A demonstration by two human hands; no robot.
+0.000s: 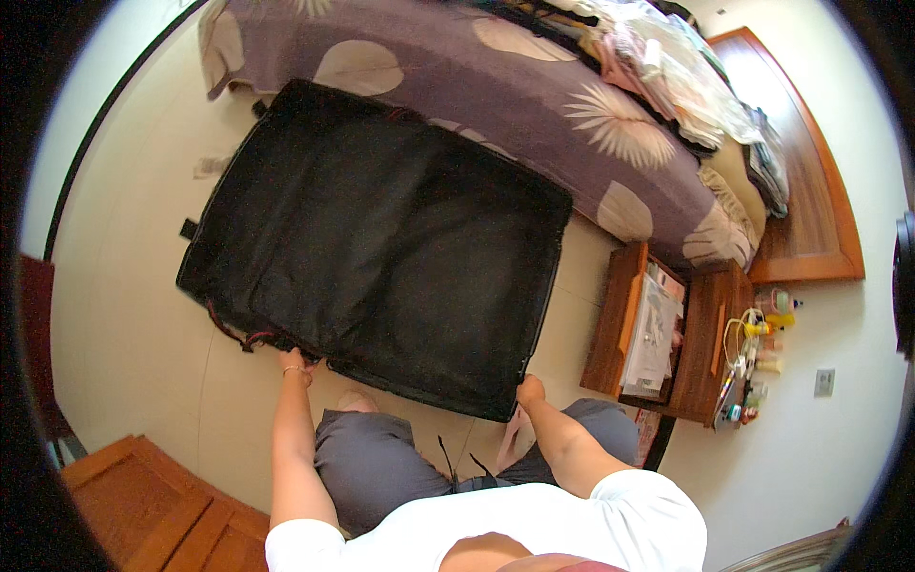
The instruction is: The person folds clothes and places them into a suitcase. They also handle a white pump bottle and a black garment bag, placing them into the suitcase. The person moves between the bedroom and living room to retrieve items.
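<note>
A large black fabric case, possibly a soft suitcase laid open, lies broad and flat before me, low over the tiled floor. At its near left edge, beside some red trim, my left hand grips the black fabric; the fingertips are partly hidden. The near right corner of the case is in my right hand, whose fingers are mostly hidden behind the edge. Dark straps stick out from the far left side of the case.
A bed with a purple patterned cover runs along the far side, with clothes and plastic bags on it. At right stands a wooden nightstand, its drawer pulled out with papers. Wooden furniture is at lower left.
</note>
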